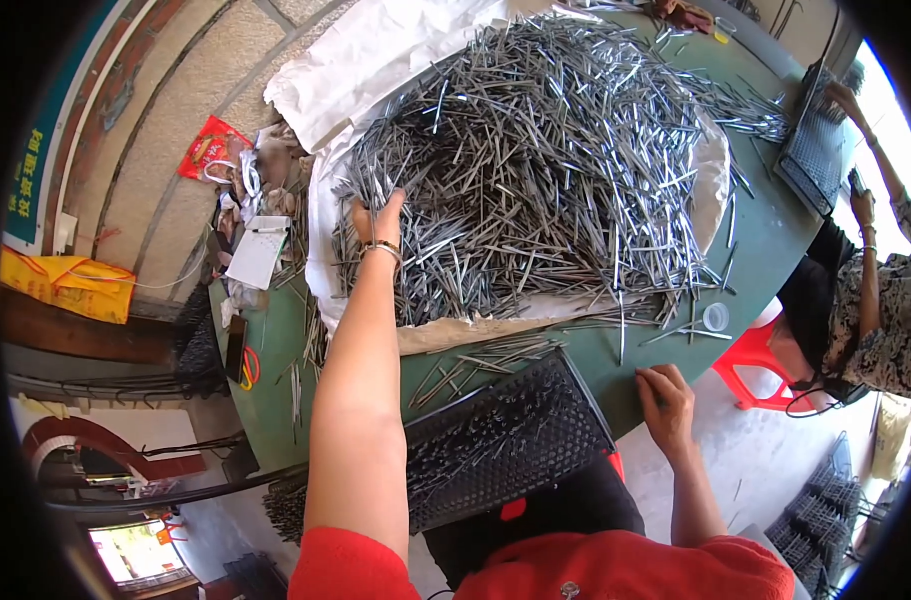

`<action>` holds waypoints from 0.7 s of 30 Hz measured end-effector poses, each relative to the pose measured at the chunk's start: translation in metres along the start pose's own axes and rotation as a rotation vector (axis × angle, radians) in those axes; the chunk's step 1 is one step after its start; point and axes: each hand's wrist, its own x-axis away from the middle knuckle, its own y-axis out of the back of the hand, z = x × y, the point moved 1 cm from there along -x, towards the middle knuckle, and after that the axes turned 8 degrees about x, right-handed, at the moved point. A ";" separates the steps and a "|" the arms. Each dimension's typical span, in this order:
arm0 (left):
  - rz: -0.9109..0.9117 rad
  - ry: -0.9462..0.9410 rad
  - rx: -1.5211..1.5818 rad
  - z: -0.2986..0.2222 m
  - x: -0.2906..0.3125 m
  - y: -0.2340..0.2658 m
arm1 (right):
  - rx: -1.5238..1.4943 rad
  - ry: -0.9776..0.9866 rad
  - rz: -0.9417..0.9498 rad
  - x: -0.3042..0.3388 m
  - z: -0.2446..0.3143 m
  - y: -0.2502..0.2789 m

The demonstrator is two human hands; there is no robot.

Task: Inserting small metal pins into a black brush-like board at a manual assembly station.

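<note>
A large heap of thin grey metal rods [576, 170] lies on white sheeting on the green table. At the heap's left side my left hand [380, 217] is closed around a bunch of these rods, which fan out above its fingers. My right hand [668, 408] rests by the table's near edge, fingers loosely bent and thumb apart, with nothing visible in it. A black perforated tray [536, 475] sits tilted over my lap, between my arms. Short rods stand in many of its holes, mostly toward the upper and left part. My left forearm covers some of the tray.
Loose rods lie on the green table [641, 350] near a small clear cup [716, 317]. Orange-handled scissors [250, 368] and a white notepad [259, 252] are at left. Another person's hand [844, 100] holds a second tray [818, 140] at right, near a red stool [761, 365].
</note>
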 end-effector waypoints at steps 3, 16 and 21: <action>0.047 0.006 -0.174 -0.004 0.011 -0.005 | -0.005 0.008 -0.007 -0.001 -0.003 -0.002; 0.182 -0.045 -0.582 -0.040 -0.037 0.021 | -0.062 0.044 -0.005 0.003 0.008 0.013; 0.234 0.157 -0.424 -0.080 -0.013 0.009 | -0.078 0.086 -0.052 0.006 0.013 0.027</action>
